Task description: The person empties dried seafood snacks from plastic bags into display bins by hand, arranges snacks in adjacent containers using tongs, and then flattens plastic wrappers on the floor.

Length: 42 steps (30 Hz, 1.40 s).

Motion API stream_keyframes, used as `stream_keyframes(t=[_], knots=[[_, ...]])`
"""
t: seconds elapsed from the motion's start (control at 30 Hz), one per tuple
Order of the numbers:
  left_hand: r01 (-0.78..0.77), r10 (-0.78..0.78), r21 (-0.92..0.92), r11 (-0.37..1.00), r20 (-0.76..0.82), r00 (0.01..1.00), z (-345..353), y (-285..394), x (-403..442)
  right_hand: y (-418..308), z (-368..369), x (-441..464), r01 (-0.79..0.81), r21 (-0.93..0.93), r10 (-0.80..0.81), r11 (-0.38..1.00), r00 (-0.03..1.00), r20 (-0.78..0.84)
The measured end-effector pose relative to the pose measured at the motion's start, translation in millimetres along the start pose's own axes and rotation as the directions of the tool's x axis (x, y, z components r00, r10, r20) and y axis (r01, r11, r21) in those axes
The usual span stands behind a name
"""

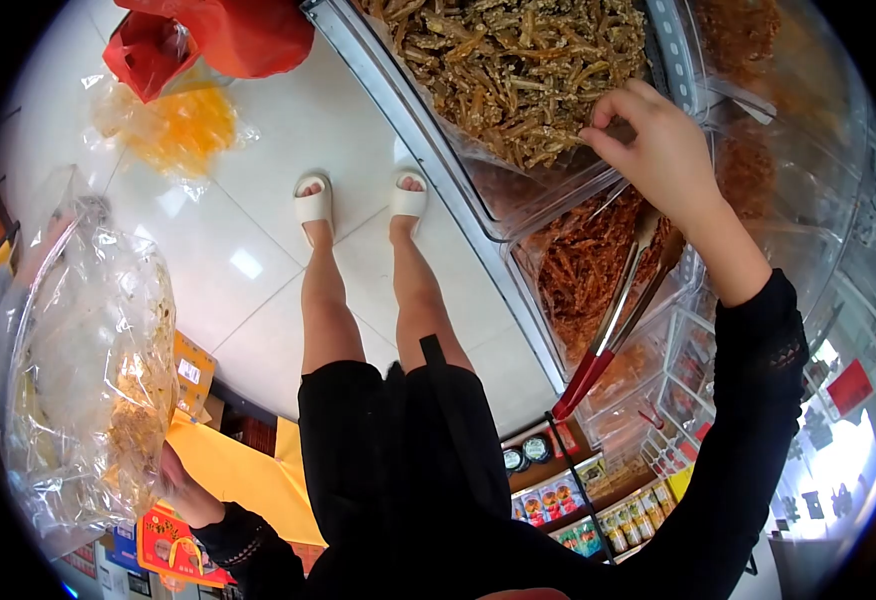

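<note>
My right hand is over the near edge of a clear bin heaped with dried small fish coated in what look like sesame seeds. Its thumb and fingers are pinched together at the heap, and whatever lies between the fingertips is too small to make out. At the lower left, my left hand grips a large clear plastic bag. Pale, flaky bits lie in the bag's lower part, and its plastic hides most of my fingers.
Metal tongs with red handles rest in a neighbouring bin of reddish dried strips. Red bags and an orange-yellow plastic bag lie on the tiled floor. Shelves of packaged goods stand below the bins.
</note>
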<state>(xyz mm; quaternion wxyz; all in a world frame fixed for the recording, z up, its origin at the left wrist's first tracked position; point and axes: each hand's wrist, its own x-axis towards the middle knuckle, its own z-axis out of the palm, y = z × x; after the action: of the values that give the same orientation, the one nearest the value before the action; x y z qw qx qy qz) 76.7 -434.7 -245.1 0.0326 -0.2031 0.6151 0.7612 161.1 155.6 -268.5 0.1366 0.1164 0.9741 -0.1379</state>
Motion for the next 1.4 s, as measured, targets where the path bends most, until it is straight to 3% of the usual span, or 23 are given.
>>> stream_keyframes(t=[0.13,0.17,0.23,0.33,0.4,0.43,0.53,0.63,0.77,0.83,0.93,1.13,1.23,1.33,1.4], knots=[[-0.037,0.042,0.050,0.998,-0.119,0.992,-10,-4,6,2,6,-1,0.038,0.040,-0.039,0.998,0.999,0.030],[-0.032,0.031,0.029,0.999,0.032,0.999,-13,-3,6,2,7,0,0.076,0.004,-0.076,0.997,0.996,0.037],[-0.023,0.021,0.011,1.000,0.183,0.983,-10,-3,4,5,8,4,0.112,-0.030,-0.111,0.993,0.993,0.045],[-0.034,0.033,0.014,0.999,0.030,0.999,-7,-4,1,13,3,6,0.094,-0.085,-0.092,0.992,0.995,0.032],[0.003,-0.002,-0.031,1.000,0.033,0.999,-17,-2,5,15,-2,6,0.030,-0.023,-0.032,0.999,0.998,-0.063],[0.015,-0.013,-0.046,0.999,0.033,0.999,-20,-2,8,15,-3,4,-0.030,0.065,0.033,0.997,0.998,-0.054],[0.020,-0.027,-0.081,0.996,-0.089,0.996,-26,-1,12,23,0,-8,-0.011,0.093,0.011,0.996,1.000,0.007],[-0.003,0.004,-0.025,1.000,0.040,0.999,-15,0,7,20,-5,-14,-0.016,0.015,0.015,1.000,0.997,0.075],[-0.034,0.031,0.026,0.999,0.092,0.995,-10,0,5,11,-2,-18,-0.011,0.044,0.008,0.999,0.997,0.076],[-0.034,0.031,0.019,0.999,0.143,0.989,-1,0,2,9,3,-17,0.116,-0.067,-0.112,0.991,0.992,0.060],[-0.032,0.032,0.013,0.999,-0.011,0.999,12,0,-5,6,6,-13,0.184,-0.126,-0.178,0.975,0.982,0.057],[-0.029,0.029,0.003,1.000,0.037,0.999,11,0,-6,6,12,-10,0.236,-0.212,-0.220,0.948,0.971,0.097],[-0.049,0.050,0.055,0.997,-0.021,0.999,8,-2,-4,7,10,-7,0.316,-0.206,-0.287,0.926,0.945,0.159],[-0.002,-0.001,-0.067,0.998,-0.056,0.998,-8,-1,0,-1,-3,-11,0.406,-0.114,-0.375,0.907,0.900,0.221],[-0.017,0.017,-0.028,0.999,-0.018,1.000,-14,-2,-1,-1,-2,-12,0.420,-0.107,-0.390,0.901,0.894,0.218]])
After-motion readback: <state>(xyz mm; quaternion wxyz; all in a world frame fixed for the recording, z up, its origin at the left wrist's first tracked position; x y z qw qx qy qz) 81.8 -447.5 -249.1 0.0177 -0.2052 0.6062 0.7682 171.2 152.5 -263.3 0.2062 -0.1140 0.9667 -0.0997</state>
